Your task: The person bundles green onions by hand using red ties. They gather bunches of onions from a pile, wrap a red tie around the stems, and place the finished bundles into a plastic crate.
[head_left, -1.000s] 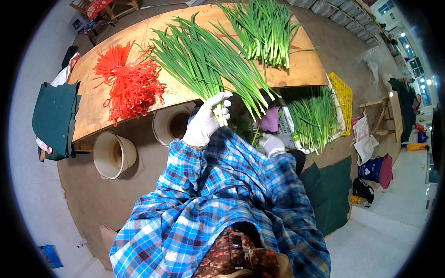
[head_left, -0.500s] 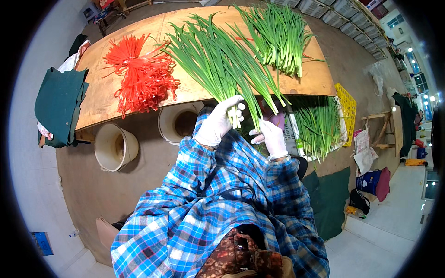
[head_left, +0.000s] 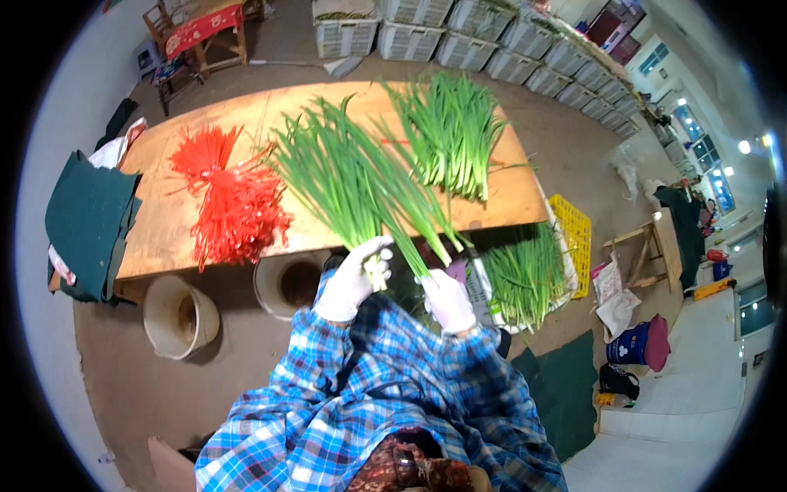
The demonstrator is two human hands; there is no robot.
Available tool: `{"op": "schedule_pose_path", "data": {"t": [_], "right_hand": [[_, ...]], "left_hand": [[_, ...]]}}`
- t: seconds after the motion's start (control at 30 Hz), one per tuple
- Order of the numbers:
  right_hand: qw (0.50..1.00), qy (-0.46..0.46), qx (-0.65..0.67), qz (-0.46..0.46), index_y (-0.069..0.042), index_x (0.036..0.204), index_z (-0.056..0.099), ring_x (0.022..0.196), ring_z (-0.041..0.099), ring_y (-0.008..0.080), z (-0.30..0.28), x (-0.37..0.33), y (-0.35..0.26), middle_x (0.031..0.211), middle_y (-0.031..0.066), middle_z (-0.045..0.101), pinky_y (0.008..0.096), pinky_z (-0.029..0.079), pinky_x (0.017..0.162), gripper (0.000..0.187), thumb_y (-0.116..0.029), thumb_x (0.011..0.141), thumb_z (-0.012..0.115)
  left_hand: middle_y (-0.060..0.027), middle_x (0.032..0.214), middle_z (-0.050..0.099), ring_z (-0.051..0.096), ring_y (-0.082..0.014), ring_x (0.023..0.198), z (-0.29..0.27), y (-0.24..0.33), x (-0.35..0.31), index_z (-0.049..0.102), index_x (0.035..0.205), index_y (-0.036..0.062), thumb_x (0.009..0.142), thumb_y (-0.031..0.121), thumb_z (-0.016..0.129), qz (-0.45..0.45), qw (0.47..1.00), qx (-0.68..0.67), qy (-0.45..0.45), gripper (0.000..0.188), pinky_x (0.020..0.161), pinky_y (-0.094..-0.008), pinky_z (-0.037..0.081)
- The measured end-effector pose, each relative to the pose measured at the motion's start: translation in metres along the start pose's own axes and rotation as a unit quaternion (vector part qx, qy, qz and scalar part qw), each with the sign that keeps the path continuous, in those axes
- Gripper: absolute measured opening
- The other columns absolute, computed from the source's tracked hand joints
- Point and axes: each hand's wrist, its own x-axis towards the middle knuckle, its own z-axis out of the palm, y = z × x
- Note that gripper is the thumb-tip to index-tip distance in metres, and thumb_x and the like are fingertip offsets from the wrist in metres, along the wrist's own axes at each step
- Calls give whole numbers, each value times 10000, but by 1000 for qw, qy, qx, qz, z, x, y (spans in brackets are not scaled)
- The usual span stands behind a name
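Note:
My white-gloved left hand (head_left: pixel 354 279) is closed around the pale stem ends of a bunch of garlic chives (head_left: pixel 328 180), whose long green leaves reach across the wooden table (head_left: pixel 152 234). Held by its lower ends, a thinner set of chive stalks (head_left: pixel 403 244) is in my right hand (head_left: pixel 448 302), gloved too. A few loose stalks lie just right of these, their white ends at the table's near edge. Farther back on the right rests a larger pile of chives (head_left: pixel 451 143). More chives (head_left: pixel 526 275) fill a crate low at the right, partly under the table.
Red plastic ties (head_left: pixel 238 213) are heaped on the table's left. Two pale buckets (head_left: pixel 174 316) stand below its near edge. A yellow basket (head_left: pixel 572 246) is beside the crate. Dark green cloth (head_left: pixel 90 221) hangs at the left end; grey crates (head_left: pixel 467 51) line the back.
The view has tilted up, so everything sits lower in it. My right hand, fingers partly spread before, has closed on the thinner set of stalks. My left hand keeps its bunch.

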Motion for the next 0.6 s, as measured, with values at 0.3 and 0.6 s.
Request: {"op": "schedule_pose_path", "data": {"t": [0.3,0.6], "right_hand": [[991,66,113,25,-55,929,613,430,407,41,-149,10,-95,541,-33,448,200,304,384,191,-184,895,476],[962,140,176,-154,-18,994,614,389,350,29,-144,124,-221,522,-40,419,183,261,361,252,-196,907,457]], "left_hand": [[9,762,559,502,-77,580,10,18,4,512,1123,7,884,225,520,12,995,-93,-28,323,542,-226,430],[-6,726,552,516,-107,599,21,0,12,583,1034,67,856,214,558,2,1000,-17,-15,232,538,-231,429]]}}
